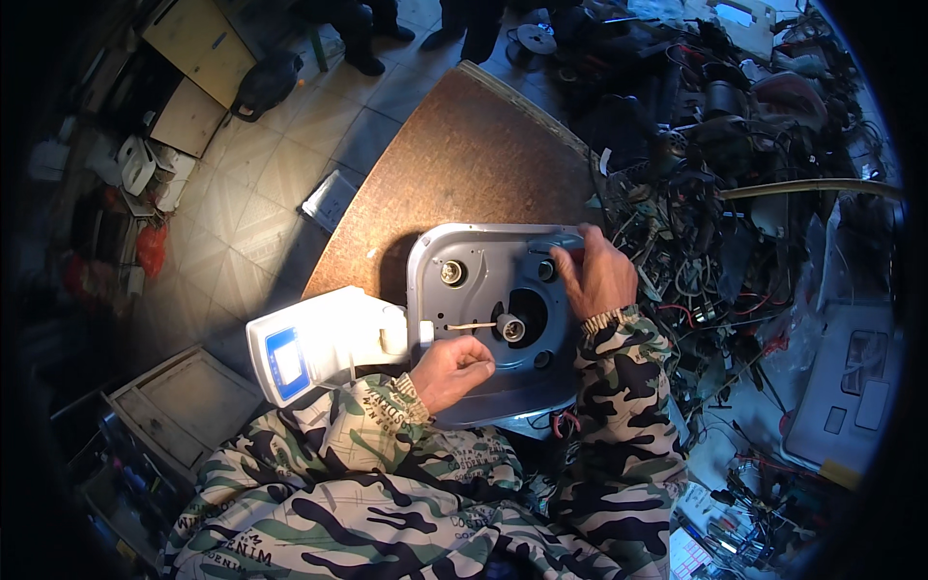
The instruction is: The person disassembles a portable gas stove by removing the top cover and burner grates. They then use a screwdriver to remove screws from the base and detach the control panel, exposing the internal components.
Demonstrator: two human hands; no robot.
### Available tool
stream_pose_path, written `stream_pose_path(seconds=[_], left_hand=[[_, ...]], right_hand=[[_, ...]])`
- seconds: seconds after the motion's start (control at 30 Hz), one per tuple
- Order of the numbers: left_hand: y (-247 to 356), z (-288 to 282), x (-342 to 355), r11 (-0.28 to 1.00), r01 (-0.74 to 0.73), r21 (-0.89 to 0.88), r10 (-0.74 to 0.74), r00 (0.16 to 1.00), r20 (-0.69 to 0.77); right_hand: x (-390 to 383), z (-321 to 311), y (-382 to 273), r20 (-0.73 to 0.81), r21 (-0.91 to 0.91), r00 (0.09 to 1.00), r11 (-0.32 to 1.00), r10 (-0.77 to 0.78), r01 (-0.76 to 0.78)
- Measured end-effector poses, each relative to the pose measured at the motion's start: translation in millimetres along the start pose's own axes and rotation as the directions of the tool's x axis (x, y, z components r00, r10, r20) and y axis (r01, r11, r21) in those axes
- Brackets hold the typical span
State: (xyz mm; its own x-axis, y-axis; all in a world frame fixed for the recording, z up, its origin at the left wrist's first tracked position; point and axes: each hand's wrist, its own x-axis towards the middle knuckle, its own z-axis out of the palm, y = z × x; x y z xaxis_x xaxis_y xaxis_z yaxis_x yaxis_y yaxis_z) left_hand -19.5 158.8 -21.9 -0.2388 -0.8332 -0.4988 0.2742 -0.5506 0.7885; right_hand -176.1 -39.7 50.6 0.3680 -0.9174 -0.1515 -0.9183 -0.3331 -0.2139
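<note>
A grey metal housing [474, 290] shaped like a shallow square tray with rounded corners lies in front of me, partly on the brown board. Lamp sockets sit inside it, one [451, 273] at its upper left. Near its centre a pale socket [510, 329] shows in a dark round opening, a light-coloured lead running left from it. My left hand [452, 372] hovers over the near left side, thumb and fingers pinched together; anything between them is hidden. At the far right corner my right hand [601, 275] grips the rim, thumb on the inside.
A white device with a blue panel [283, 365] stands left of the housing. Beyond lies a worn brown board [454, 164]. Tangled cables and parts [706, 213] crowd the right side. A grey plastic case [841, 387] lies far right. People's legs [358, 39] show at the top.
</note>
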Motion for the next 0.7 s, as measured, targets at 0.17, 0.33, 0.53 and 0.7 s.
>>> stream_pose_path(seconds=[0.17, 0.33, 0.53, 0.7], left_hand=[[-2, 7, 3, 1.0, -0.02, -0.02, 0.02, 1.0, -0.023], [5, 15, 5, 0.998, 0.017, -0.053, -0.019, 0.999, -0.033], [-6, 18, 7, 0.998, -0.018, -0.062, 0.013, 0.996, -0.092], [-1, 20, 8, 0.993, 0.042, -0.11, -0.056, 0.991, -0.124]], right_hand=[[-3, 2, 10, -0.136, 0.273, 0.953, 0.914, -0.272, 0.299], [4, -4, 10, 0.079, -0.069, 0.996, 0.997, 0.042, -0.037], [1, 0, 12, -0.068, 0.223, 0.973, 0.947, -0.221, 0.23], [1, -1, 17, 0.043, 0.021, 0.976, 0.977, -0.215, 0.214]])
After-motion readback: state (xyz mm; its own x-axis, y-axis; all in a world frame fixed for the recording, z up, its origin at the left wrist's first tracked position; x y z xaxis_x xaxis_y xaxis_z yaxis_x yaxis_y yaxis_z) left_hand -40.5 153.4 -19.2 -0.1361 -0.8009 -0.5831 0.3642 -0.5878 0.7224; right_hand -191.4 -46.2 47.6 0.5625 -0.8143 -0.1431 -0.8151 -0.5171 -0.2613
